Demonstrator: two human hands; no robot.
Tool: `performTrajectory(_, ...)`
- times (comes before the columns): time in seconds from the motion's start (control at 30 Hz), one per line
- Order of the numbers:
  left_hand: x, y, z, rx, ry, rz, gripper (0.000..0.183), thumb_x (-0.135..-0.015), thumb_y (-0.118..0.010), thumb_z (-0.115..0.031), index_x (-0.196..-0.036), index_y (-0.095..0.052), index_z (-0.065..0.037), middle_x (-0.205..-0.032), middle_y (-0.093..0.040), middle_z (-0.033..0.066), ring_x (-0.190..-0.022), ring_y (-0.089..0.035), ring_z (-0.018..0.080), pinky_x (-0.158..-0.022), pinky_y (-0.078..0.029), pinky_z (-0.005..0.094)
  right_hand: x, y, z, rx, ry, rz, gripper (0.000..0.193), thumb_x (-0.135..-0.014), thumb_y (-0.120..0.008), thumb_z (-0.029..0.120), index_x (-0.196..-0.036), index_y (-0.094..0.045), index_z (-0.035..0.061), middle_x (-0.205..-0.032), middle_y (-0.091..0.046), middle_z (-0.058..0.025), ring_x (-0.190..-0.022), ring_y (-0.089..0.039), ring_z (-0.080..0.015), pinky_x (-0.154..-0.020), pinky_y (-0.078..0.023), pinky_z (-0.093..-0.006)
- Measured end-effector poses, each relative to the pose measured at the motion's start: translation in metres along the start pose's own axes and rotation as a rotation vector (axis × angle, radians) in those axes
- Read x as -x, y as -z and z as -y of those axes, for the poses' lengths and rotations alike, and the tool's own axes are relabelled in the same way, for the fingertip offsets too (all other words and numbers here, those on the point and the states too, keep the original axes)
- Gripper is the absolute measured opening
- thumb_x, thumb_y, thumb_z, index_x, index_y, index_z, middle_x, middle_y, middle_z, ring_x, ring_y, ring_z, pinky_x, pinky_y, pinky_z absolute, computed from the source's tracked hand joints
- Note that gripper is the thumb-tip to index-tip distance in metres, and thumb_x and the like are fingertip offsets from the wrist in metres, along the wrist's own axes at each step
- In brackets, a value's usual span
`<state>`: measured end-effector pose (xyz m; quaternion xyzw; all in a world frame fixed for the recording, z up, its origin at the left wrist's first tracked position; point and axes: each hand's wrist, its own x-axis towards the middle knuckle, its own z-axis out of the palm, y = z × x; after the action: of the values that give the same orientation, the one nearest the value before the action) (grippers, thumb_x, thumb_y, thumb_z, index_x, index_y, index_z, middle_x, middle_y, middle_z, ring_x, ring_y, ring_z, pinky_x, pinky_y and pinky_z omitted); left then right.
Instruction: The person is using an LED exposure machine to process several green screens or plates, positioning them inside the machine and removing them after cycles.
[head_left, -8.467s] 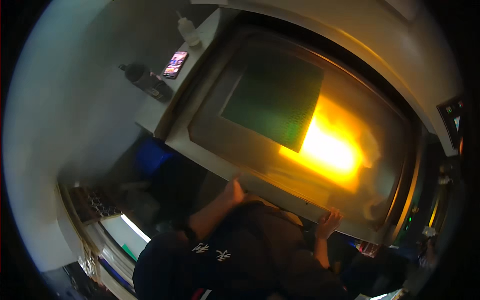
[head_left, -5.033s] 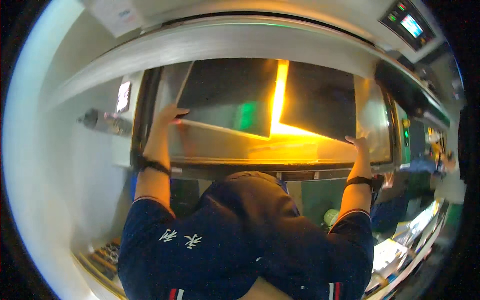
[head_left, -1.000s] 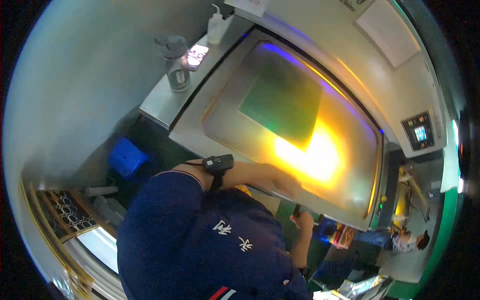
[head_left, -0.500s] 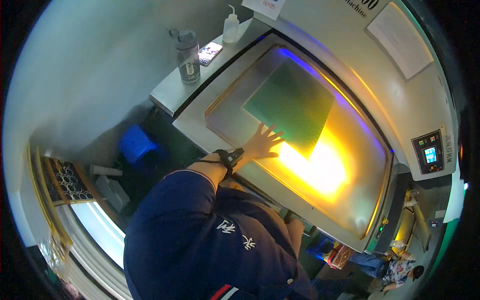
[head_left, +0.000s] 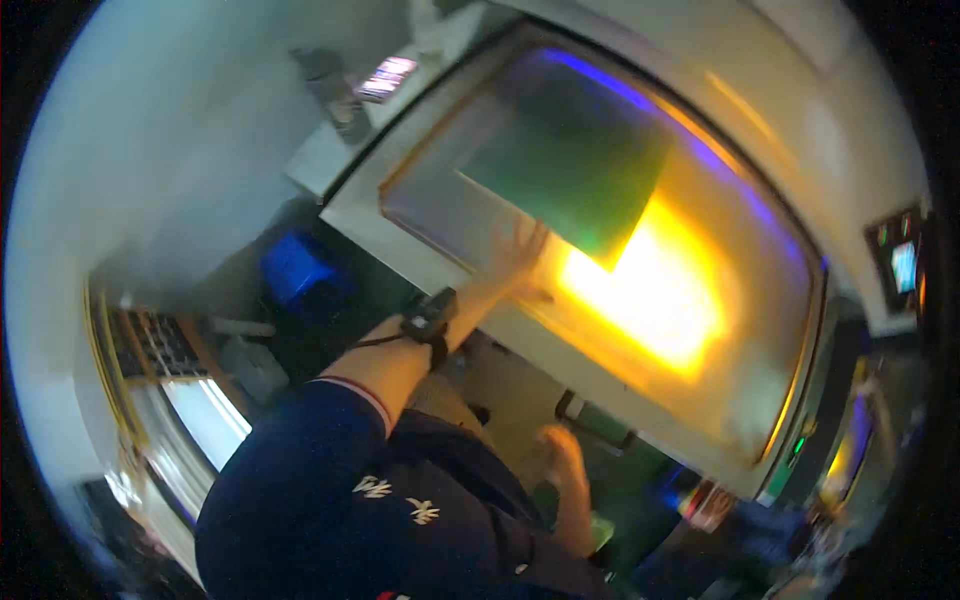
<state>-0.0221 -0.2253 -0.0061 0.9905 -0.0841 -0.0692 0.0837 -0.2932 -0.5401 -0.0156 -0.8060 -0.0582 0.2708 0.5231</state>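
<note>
A green rectangular panel (head_left: 570, 165) lies flat on the glass bed (head_left: 740, 400) of a large machine, which is lit bright yellow beside it. My left hand (head_left: 522, 258) is stretched out over the bed's near edge, fingers apart, at the panel's near edge. Blur hides whether it touches the panel, and nothing shows in it. A black wrist device (head_left: 430, 318) is strapped to my left wrist. My right hand (head_left: 558, 450) is low in front of my body, below the machine's near frame. Motion smears its fingers, so I cannot make out whether it holds anything.
A grey bottle (head_left: 335, 95) and a lit phone (head_left: 387, 78) stand and lie on the ledge at the far left. Below is a blue stool-like object (head_left: 297, 270). A control panel with a screen (head_left: 903, 265) is at the right. Another person (head_left: 770, 530) appears blurred at lower right.
My head view has shifted, and the picture is more blurred. My right hand has come out into view below the machine's edge. The left hand stays by the panel.
</note>
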Motion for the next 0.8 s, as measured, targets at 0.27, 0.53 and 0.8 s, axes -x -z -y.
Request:
performTrajectory(0.27, -0.003, 0.039, 0.001, -0.125, 0.053, 0.271, 0.141, -0.061, -0.065, -0.084, -0.156, 0.001, -0.003, -0.163, 0.008, 0.0181, -0.147, 0.009, 0.0474, -0.106, -0.004, 0.0774, -0.1, 0.088, -0.093, 0.935, -0.028, -0.488, 0.046, -0.088, -0.059, 0.016, -0.133, -0.05, 0.005, -0.131, -0.054, -0.0213, -0.122, -0.053, -0.0381, -0.095, -0.048, -0.0466)
performTrajectory(0.53, -0.004, 0.03, -0.002, -0.046, 0.017, 0.258, 0.152, -0.053, -0.064, -0.089, -0.155, 0.009, -0.004, -0.162, 0.016, 0.0176, -0.146, 0.015, 0.0476, -0.104, 0.004, 0.0785, -0.085, 0.082, -0.11, 0.954, -0.05, -0.559, 0.046, -0.089, -0.058, 0.017, -0.133, -0.051, 0.0066, -0.13, -0.056, -0.0206, -0.122, -0.053, -0.0387, -0.095, -0.047, -0.0466)
performTrajectory(0.8, 0.008, 0.045, -0.008, 0.012, 0.038, 0.249, 0.138, -0.06, -0.072, -0.077, -0.156, -0.001, -0.007, -0.163, 0.008, 0.0168, -0.147, 0.009, 0.0459, -0.107, 0.0, 0.0758, -0.043, 0.043, -0.127, 0.931, -0.009, -0.642, 0.045, -0.089, -0.058, 0.018, -0.133, -0.052, 0.0082, -0.129, -0.058, -0.02, -0.121, -0.054, -0.0393, -0.095, -0.047, -0.0466)
